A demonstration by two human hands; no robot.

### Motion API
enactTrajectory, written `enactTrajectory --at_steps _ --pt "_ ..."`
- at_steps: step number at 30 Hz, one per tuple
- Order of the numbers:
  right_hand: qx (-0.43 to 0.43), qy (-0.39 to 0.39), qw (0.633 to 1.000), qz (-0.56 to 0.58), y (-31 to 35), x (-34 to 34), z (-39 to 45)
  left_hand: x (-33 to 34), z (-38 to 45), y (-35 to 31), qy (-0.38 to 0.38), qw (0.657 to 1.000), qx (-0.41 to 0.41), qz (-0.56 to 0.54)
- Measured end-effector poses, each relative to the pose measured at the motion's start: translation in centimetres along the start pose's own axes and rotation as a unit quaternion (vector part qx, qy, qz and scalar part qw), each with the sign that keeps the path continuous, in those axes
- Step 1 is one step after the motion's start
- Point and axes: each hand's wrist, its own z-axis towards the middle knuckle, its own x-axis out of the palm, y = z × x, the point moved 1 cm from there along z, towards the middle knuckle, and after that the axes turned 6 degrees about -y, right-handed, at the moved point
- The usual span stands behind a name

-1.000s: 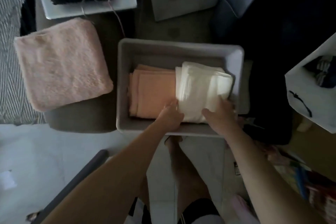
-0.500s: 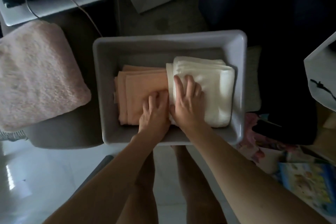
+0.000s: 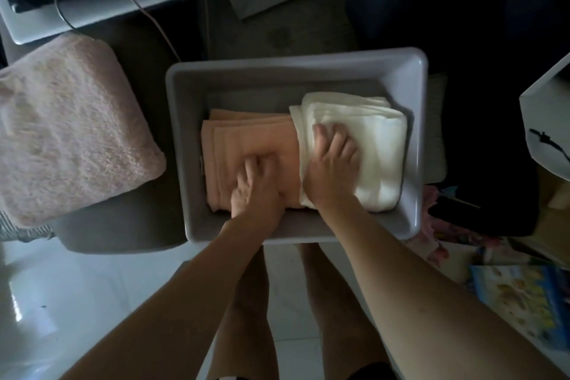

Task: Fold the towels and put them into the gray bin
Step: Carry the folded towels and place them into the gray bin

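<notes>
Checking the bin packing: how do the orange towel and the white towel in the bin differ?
The orange towel lies on the bin's left side and low; the white towel sits on the right, stacked thicker, its edge overlapping the orange one. The left hand presses the orange towel, the right hand the white. Both are folded and inside the gray bin.

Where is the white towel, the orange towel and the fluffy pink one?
white towel (image 3: pixel 379 145): head view, bare top right of the hand.
orange towel (image 3: pixel 246 139): head view, top face above the fingers.
fluffy pink towel (image 3: pixel 71 129): head view, middle of its top, outside the bin.
</notes>
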Motion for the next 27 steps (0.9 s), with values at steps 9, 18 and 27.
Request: enactTrajectory --at_steps 9,18,27 --pt "0.012 0.11 0.955 0.274 -3.0 -2.0 1.5 1.0 -1.0 -3.5 -0.014 0.985 0.054 -0.162" --pt "0.07 0.023 0.99 0.121 -0.7 0.1 3.5 3.3 -1.8 -4.7 0.117 0.947 0.019 -0.298" --pt "0.141 0.052 0.979 0.136 -0.9 -1.9 2.8 2.2 -3.2 -4.9 0.104 0.946 0.058 -0.3"
